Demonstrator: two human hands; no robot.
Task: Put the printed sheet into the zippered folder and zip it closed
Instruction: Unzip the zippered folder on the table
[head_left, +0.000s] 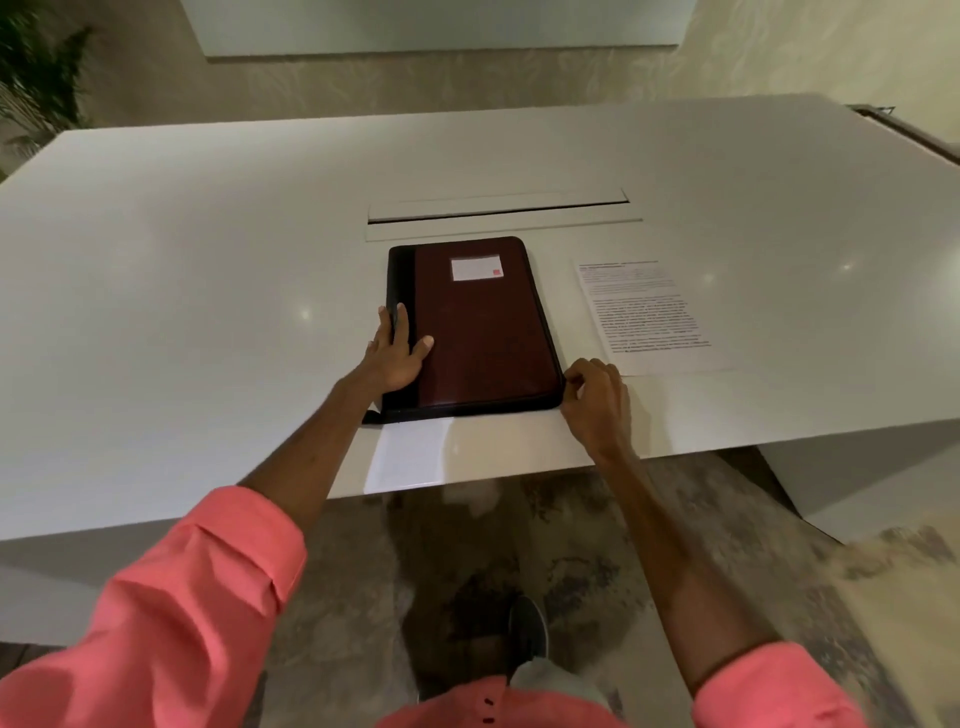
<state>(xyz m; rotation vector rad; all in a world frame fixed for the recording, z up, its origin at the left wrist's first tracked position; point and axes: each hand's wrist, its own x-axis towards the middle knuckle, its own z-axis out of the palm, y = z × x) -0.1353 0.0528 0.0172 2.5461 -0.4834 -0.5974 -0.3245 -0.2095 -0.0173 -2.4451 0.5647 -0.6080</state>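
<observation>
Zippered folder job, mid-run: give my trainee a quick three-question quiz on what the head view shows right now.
1. True or false: the printed sheet is already inside the zippered folder.
2. Which hand lies flat on the folder's black spine side? A) left hand B) right hand C) neither
3. Fill in: the right hand's fingers are bunched at the folder's near ____ corner.

Key
1. False: the sheet lies on the white table, to the right of the closed folder.
2. A
3. right; whether it grips a zipper pull cannot be told.
</observation>
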